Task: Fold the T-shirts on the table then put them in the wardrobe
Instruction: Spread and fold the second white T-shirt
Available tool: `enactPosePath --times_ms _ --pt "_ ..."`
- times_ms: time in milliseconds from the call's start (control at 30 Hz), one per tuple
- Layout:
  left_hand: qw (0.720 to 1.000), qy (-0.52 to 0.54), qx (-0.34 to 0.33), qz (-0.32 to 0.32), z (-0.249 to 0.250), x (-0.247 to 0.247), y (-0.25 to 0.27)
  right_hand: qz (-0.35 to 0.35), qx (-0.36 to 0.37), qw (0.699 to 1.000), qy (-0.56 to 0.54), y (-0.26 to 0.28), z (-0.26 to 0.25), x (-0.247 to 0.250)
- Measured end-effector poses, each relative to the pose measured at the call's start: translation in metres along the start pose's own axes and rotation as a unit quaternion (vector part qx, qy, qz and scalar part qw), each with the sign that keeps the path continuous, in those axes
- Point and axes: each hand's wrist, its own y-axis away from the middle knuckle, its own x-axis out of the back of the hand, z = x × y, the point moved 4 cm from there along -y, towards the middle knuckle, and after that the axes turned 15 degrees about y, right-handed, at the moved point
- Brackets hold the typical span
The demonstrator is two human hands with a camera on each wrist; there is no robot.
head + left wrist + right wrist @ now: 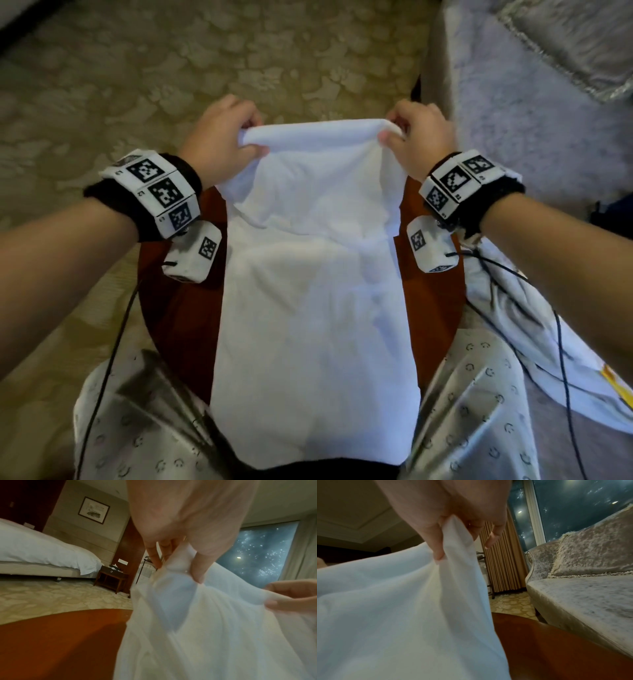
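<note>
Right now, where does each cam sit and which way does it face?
Head: on the head, looking down at the shirt on the table; both forearms, left hand, right hand show.
Left wrist: low over the table, facing bed and window; both hands show.
Right wrist: facing sofa; right fingers show.
All share the shirt.

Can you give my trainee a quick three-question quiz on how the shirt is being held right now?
1. True or false: both hands grip the far edge of the white T-shirt.
2. What does the T-shirt lie on? A) the sofa B) the reddish-brown table C) the bed
3. Fill in: the raised edge is stretched between the left hand and the ____ hand.

Key
1. True: the left hand and the right hand each pinch a corner.
2. B: the table shows on both sides of the cloth.
3. right
</note>
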Motion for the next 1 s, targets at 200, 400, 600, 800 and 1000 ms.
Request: enactPosePath --times_ms 200,400,600,800,1000 --pt "0.999 -0.005 -0.017 -0.034 0.015 0.002 0.047 -0.010 0.032 0.999 -0.013 0.055 -0.002 0.013" --pt "0.993 -0.069 -0.065 -0.070 0.030 0.002 0.098 -0.052 0.083 0.994 -0.046 0.112 -0.007 0.018" --pt "0.966 -0.186 -0.102 -0.146 0.046 -0.014 0.145 -0.116 0.108 0.987 -0.014 0.156 -0.004 0.005" --pt "0.935 -0.274 -0.080 -0.209 0.041 -0.041 0.178 -0.185 0.144 0.964 0.122 0.180 -0.012 -0.019" --pt "0.910 -0.271 -0.040 -0.312 0.034 -0.058 0.192 -0.325 0.150 0.916 0.183 0.199 -0.013 -0.041"
